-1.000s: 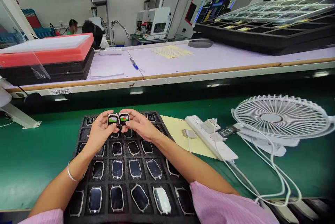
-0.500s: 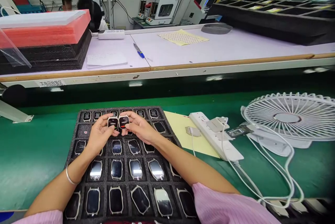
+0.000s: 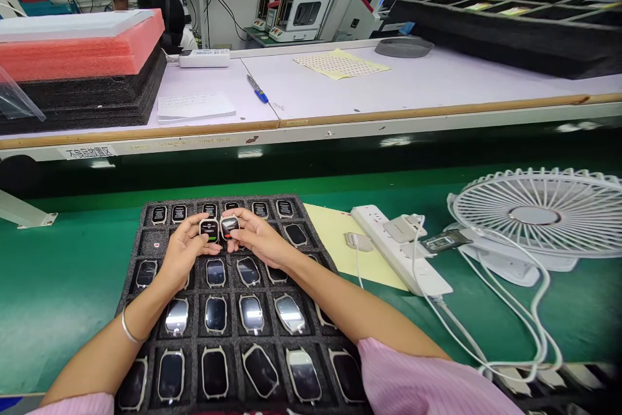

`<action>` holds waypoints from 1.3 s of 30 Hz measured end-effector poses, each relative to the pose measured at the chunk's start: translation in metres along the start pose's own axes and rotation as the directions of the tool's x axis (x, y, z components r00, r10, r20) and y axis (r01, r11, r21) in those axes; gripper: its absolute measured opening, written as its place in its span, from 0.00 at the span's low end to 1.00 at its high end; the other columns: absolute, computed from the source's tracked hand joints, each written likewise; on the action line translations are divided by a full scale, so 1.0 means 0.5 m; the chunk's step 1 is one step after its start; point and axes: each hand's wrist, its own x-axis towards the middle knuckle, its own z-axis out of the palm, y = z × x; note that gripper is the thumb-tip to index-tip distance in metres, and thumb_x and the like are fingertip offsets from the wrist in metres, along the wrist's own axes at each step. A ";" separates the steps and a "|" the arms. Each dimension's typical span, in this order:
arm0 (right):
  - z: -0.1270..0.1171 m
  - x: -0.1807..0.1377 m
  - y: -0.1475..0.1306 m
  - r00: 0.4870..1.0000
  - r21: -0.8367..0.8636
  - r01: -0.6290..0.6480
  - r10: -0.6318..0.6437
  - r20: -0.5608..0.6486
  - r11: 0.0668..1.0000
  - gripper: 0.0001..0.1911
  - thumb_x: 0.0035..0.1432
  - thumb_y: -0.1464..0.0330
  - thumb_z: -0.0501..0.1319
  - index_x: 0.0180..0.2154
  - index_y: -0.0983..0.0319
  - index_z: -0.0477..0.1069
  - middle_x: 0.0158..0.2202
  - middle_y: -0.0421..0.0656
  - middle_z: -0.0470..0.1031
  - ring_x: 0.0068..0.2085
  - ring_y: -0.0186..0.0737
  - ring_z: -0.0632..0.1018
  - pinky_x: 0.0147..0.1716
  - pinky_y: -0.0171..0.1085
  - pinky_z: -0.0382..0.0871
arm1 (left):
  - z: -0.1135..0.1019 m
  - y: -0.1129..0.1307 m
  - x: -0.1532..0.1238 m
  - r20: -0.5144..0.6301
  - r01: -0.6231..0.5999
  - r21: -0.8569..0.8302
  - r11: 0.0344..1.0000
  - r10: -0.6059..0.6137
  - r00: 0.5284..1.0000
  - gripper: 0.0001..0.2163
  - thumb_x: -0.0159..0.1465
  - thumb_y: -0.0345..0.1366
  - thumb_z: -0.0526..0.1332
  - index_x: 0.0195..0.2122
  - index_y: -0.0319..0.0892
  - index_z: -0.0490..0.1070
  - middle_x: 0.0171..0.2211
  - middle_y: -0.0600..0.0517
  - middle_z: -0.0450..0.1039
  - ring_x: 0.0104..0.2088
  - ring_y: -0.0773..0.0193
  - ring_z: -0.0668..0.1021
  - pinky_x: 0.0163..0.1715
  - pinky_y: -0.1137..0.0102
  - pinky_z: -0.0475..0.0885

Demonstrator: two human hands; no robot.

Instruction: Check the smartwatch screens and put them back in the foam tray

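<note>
My left hand (image 3: 187, 246) is closed on a smartwatch case (image 3: 208, 230) whose lit screen shows white text and a green bar. Beside it, my right hand (image 3: 257, 238) pinches a second watch case (image 3: 230, 227), with a red mark low on its screen and the thumb on that lower part. Both cases have no straps and are held side by side above a dark foam tray (image 3: 191, 332). In the tray's compartments lie several more watch cases (image 3: 214, 371); those in the far row have lit text, while most others are dark. My forearms cover part of the tray.
Right of the tray are a yellow sheet (image 3: 330, 240), a white power strip (image 3: 398, 250) with cables, and a white fan (image 3: 534, 221). A raised shelf (image 3: 311, 94) runs behind, with stacked foam (image 3: 78, 56) on the left. People sit farther back.
The left watch's screen now shows more text and a wider green bar. The right watch has tilted slightly, with more glare on its screen. Both hands stay in nearly the same place.
</note>
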 end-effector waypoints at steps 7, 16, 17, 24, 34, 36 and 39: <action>-0.009 0.001 0.011 0.997 0.045 -0.066 0.067 -0.024 0.997 0.20 0.54 0.73 0.65 0.49 0.61 0.66 0.35 0.40 0.76 0.29 0.34 0.81 0.29 0.32 0.71 | -0.004 -0.007 0.010 -0.019 0.086 -0.070 0.994 -0.088 0.996 0.25 0.53 0.35 0.68 0.51 0.40 0.65 0.33 0.52 0.77 0.28 0.63 0.82 0.33 0.68 0.79; -0.006 0.004 0.013 0.993 0.077 -0.061 0.068 -0.092 0.995 0.24 0.48 0.77 0.61 0.49 0.59 0.68 0.35 0.39 0.77 0.30 0.35 0.80 0.30 0.34 0.72 | -0.009 -0.009 0.014 -0.004 0.114 -0.080 0.990 -0.115 0.993 0.23 0.54 0.38 0.68 0.50 0.40 0.67 0.35 0.51 0.76 0.27 0.62 0.81 0.32 0.67 0.77; -0.006 0.004 0.014 0.995 0.056 -0.046 0.051 -0.089 0.997 0.25 0.48 0.77 0.61 0.49 0.59 0.68 0.36 0.39 0.77 0.30 0.35 0.80 0.30 0.34 0.72 | -0.010 -0.009 0.014 -0.006 0.115 -0.080 0.990 -0.116 0.993 0.23 0.55 0.39 0.68 0.51 0.40 0.67 0.35 0.51 0.76 0.28 0.62 0.81 0.32 0.67 0.78; -0.006 0.002 0.017 0.998 0.012 -0.006 0.007 -0.055 1.000 0.27 0.46 0.79 0.60 0.50 0.59 0.67 0.37 0.40 0.77 0.30 0.35 0.80 0.29 0.34 0.72 | -0.011 -0.010 0.017 -0.030 0.123 -0.088 0.988 -0.127 0.992 0.27 0.56 0.38 0.66 0.57 0.40 0.65 0.32 0.52 0.75 0.27 0.61 0.82 0.32 0.66 0.78; -0.005 0.002 0.009 0.996 0.075 -0.037 0.043 -0.074 0.996 0.28 0.48 0.78 0.60 0.53 0.58 0.66 0.37 0.39 0.78 0.29 0.36 0.81 0.28 0.34 0.73 | -0.014 -0.005 0.016 -0.023 0.093 -0.027 0.995 -0.094 0.995 0.24 0.58 0.42 0.66 0.54 0.39 0.69 0.31 0.50 0.76 0.29 0.59 0.83 0.34 0.65 0.79; -0.006 0.001 0.009 0.996 0.077 -0.029 0.036 -0.083 0.997 0.26 0.49 0.77 0.61 0.52 0.59 0.66 0.37 0.39 0.78 0.29 0.36 0.81 0.28 0.34 0.73 | -0.014 -0.006 0.017 -0.024 0.087 -0.018 0.996 -0.088 0.996 0.23 0.58 0.42 0.65 0.53 0.39 0.69 0.31 0.51 0.76 0.29 0.59 0.83 0.34 0.65 0.79; -0.006 0.001 0.011 0.996 0.055 -0.016 0.021 -0.085 0.998 0.25 0.49 0.77 0.61 0.51 0.59 0.67 0.36 0.39 0.78 0.29 0.35 0.81 0.27 0.33 0.73 | -0.015 -0.008 0.019 -0.025 0.088 -0.014 0.996 -0.088 0.996 0.22 0.58 0.42 0.65 0.52 0.40 0.70 0.32 0.51 0.75 0.28 0.60 0.82 0.33 0.65 0.79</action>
